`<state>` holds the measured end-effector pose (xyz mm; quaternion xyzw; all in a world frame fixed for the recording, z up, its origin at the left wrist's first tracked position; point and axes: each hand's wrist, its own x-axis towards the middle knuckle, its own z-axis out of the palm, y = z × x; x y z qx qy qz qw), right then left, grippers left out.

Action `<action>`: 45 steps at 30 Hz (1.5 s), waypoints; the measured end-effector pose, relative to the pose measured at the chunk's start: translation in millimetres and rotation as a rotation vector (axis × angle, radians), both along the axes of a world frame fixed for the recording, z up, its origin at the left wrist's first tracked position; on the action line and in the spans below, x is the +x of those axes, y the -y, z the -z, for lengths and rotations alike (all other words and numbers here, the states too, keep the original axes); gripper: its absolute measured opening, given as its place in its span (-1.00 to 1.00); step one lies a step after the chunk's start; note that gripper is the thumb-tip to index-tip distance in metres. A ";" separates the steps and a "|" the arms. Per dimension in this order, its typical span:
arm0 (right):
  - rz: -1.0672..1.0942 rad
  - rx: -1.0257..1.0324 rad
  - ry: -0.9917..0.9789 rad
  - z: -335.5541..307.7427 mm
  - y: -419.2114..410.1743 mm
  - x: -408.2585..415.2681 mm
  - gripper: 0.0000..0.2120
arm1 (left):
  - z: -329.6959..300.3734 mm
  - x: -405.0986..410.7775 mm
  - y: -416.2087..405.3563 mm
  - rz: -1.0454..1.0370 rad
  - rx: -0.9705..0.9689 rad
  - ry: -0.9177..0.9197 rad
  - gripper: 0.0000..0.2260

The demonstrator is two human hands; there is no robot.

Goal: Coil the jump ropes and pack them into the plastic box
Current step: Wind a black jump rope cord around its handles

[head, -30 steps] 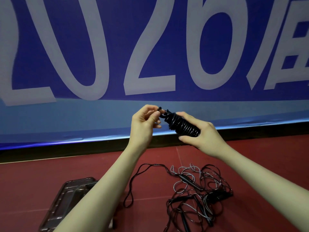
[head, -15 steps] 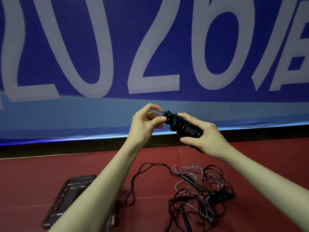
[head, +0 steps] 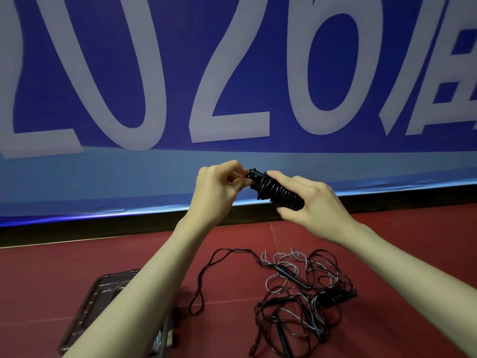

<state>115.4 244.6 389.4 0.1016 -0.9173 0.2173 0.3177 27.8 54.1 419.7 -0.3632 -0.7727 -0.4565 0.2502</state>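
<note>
I hold a black jump rope (head: 276, 189) wound tightly round its handles, raised in front of the banner. My right hand (head: 307, 200) grips the wound bundle from the right, fingers curled round it. My left hand (head: 219, 187) pinches the rope's end at the bundle's left tip. On the red floor below lies a tangled pile of black and grey jump ropes (head: 307, 298), one black loop trailing left. The plastic box (head: 87, 311) sits at the lower left, partly hidden behind my left forearm.
A blue banner (head: 232, 86) with large white figures stands upright behind, above a black strip at floor level. Red floor (head: 51, 267) stretches left and right of the rope pile.
The small loop of rope end that stuck out at the bundle's left tip has been drawn in tight. My left hand's fingers have closed onto the tip. Both hands stay at the same height.
</note>
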 end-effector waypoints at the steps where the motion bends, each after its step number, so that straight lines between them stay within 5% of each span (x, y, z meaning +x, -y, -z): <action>1: 0.002 0.001 -0.003 -0.4 -0.7 0.5 -0.35 | 0.6 -0.4 0.3 0.004 -0.012 -0.030 -0.94; 14: 0.086 0.137 -0.048 -3.8 3.8 -1.4 -0.34 | 12.5 -3.5 -11.8 -0.064 -0.051 -0.271 -0.58; 27: 0.123 0.086 -0.043 -1.4 8.0 -5.0 -0.34 | 26.8 2.4 -22.9 -0.114 0.171 -0.041 -0.87; 45: 0.221 0.299 -0.049 2.6 17.5 -4.8 -0.30 | 34.2 -4.7 -22.5 -0.178 -0.166 -0.245 -0.68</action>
